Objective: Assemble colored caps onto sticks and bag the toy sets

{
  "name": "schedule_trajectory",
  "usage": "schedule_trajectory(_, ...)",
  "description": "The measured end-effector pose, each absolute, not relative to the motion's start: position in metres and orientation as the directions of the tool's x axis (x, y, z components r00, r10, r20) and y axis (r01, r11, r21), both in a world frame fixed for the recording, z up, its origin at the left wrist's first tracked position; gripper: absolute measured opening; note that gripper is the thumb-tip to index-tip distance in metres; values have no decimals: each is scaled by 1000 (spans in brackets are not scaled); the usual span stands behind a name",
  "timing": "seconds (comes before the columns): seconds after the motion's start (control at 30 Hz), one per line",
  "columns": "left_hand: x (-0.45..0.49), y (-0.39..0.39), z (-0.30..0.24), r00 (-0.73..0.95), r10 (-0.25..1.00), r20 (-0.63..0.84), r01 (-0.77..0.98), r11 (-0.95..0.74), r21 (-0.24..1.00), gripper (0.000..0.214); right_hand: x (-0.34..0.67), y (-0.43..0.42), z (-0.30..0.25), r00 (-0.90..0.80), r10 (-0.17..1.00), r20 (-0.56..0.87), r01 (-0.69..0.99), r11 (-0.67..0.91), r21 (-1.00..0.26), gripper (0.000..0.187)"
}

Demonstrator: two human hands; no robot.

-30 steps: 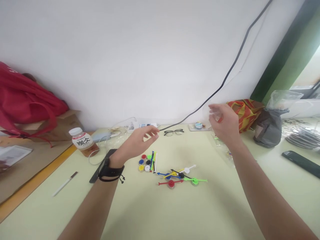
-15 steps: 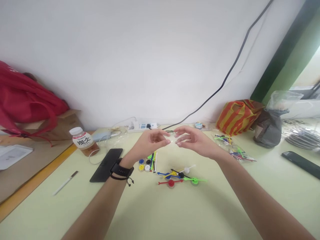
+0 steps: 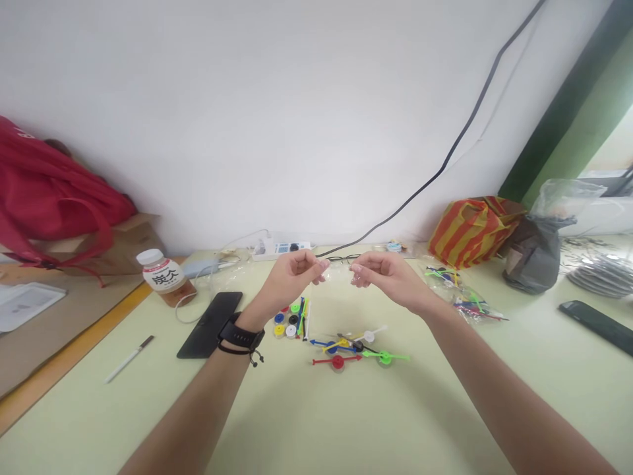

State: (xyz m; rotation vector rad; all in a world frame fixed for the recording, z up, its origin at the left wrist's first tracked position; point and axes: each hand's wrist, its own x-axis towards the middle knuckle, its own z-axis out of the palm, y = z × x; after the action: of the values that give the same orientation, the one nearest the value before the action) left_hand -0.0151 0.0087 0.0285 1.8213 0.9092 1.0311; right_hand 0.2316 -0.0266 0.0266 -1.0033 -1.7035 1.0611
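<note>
My left hand [image 3: 299,277] and my right hand [image 3: 378,276] are raised over the table, fingers pinched. Between them stretches a thin see-through film, apparently a clear plastic bag [image 3: 339,272], its edges faint. Below lie several assembled arrow spinners: a red spinner [image 3: 337,361], a green spinner [image 3: 386,358], a white spinner [image 3: 368,336], and blue, yellow and black ones overlapping. Under my left hand sit several loose round bases [image 3: 279,330] beside a row of loose arrows [image 3: 302,320].
To the left are a black phone [image 3: 210,326], a drink bottle [image 3: 165,277], a pen-like white tool [image 3: 129,359] and a red bag [image 3: 54,191] on a cardboard box. Rightward stand bagged spinner parts [image 3: 469,303], a striped bag [image 3: 472,231] and a grey bag [image 3: 531,254]. A power strip [image 3: 281,249] lies by the wall.
My hands have moved slightly apart, and their fingers have closed into pinches with the clear film drawn between them. The spinners on the table stay put.
</note>
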Motion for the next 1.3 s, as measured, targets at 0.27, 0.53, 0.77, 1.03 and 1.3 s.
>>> schedule_trajectory(0.27,-17,5,34,419,865,275,199,-383,902,29,233,-26,32,-170,929,329,148,354,-923,29)
schedule_trajectory(0.53,-14,0,33,603,774,193,258,-418,871,24,232,-30,28,-362,891,274,104,331,-938,31)
schedule_trajectory(0.77,-11,-3,37,574,784,235,281,-458,843,26,232,-32,28,-350,890,291,122,351,-929,35)
schedule_trajectory(1.03,-10,-1,41,398,851,343,163,-433,886,28,228,-35,29,-383,898,217,108,277,-955,54)
schedule_trajectory(1.3,-22,13,35,87,907,413,87,-420,904,31,241,-27,29,-337,922,190,157,254,-954,35)
